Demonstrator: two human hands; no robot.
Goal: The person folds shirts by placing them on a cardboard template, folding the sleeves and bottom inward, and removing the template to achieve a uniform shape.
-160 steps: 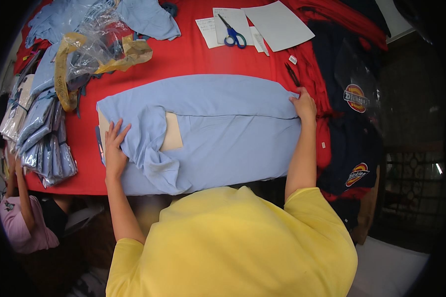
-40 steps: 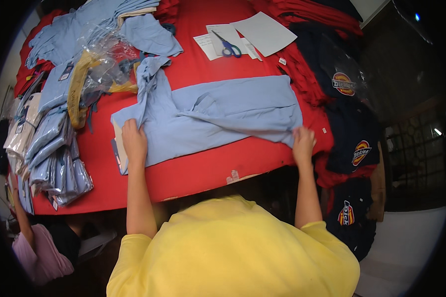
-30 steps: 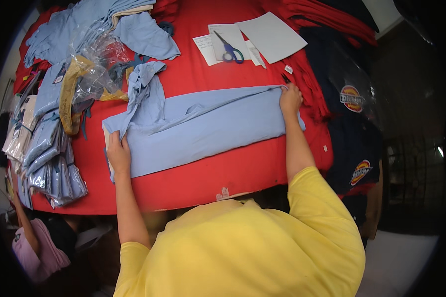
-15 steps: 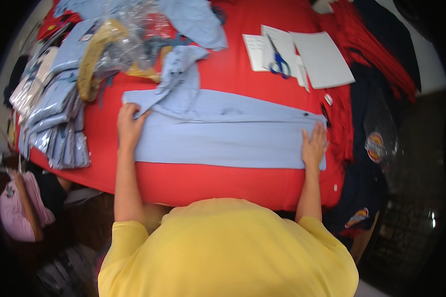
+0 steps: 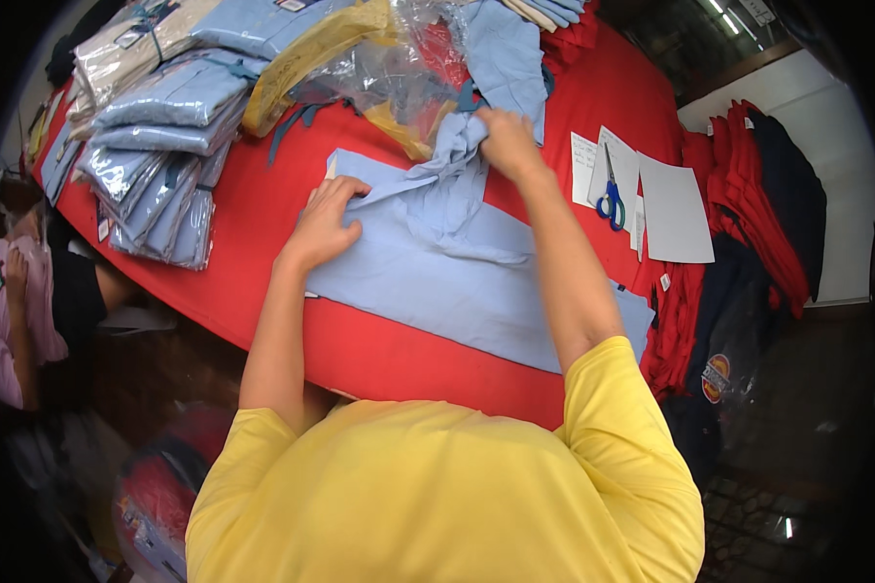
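Note:
A light blue shirt [image 5: 457,291] lies folded lengthwise across the red-covered table in front of me. Its sleeve is bunched and twisted, running up from the middle toward the far side. My right hand [image 5: 511,144] reaches over the cloth and is closed on the sleeve's far end [image 5: 462,146]. At the shirt's left end, my left hand [image 5: 326,223] rests on the fabric, thumb and fingers apart. White edges of something flat, like a card, peek out from under the left end beside that hand.
Bagged folded shirts [image 5: 165,194] are stacked at left. Clear plastic and a yellow strip [image 5: 311,58] lie behind. Blue-handled scissors [image 5: 610,202] rest on white papers [image 5: 676,209] at right. Red garments [image 5: 758,214] hang over the right edge. A person in pink [image 5: 29,301] is at far left.
My right hand has left the shirt's right end and gone to the far side, where it grips the sleeve. My left hand stays at the left end. The view has turned.

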